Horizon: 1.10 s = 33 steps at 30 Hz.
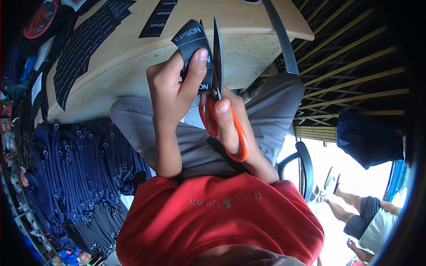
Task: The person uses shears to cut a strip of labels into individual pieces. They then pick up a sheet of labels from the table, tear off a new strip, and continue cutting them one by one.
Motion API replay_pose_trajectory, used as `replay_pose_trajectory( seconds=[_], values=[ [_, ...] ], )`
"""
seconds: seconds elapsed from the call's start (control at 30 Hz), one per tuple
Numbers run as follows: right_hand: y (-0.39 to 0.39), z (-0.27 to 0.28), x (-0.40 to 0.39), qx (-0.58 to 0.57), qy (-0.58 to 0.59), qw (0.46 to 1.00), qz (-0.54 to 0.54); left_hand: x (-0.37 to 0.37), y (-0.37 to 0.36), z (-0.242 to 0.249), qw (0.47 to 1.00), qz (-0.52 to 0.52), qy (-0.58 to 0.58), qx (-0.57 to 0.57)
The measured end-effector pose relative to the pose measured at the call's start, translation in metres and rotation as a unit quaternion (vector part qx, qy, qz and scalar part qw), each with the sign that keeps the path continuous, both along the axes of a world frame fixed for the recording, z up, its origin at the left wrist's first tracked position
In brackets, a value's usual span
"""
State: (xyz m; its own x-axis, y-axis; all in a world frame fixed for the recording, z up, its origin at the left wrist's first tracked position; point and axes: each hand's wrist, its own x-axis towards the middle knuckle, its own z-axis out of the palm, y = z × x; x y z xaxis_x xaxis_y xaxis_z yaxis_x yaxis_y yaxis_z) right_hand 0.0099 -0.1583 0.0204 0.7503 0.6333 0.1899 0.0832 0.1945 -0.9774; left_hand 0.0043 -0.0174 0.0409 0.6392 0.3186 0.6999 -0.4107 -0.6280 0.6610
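My left hand (171,86) pinches a black strip of labels (190,36) printed EPSON in white, thumb on its face. The strip curls at its far end and is held up in front of the table edge. In my right hand (228,122) is a pair of scissors (242,141) with orange handles, my fingers through the loops. Its dark blades point away from me, slightly apart, along the strip's right edge. Both hands are above my lap, close together.
On the wooden table (120,46) lie a larger EPSON label sheet (86,42) and a short label strip (158,18). A long dark strip (282,37) overhangs the right edge. Navy straps (80,168) with metal rings hang left. A person (370,217) is at lower right.
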Motion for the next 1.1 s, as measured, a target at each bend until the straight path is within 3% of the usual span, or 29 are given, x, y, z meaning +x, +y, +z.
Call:
replay_pose_trajectory(
  seconds=[1.1],
  values=[
    [-0.0034,0.0023,-0.0088,-0.022,0.026,0.999,-0.017,-0.0045,-0.0083,0.0007,1.000,-0.011,0.001,0.004]
  ],
)
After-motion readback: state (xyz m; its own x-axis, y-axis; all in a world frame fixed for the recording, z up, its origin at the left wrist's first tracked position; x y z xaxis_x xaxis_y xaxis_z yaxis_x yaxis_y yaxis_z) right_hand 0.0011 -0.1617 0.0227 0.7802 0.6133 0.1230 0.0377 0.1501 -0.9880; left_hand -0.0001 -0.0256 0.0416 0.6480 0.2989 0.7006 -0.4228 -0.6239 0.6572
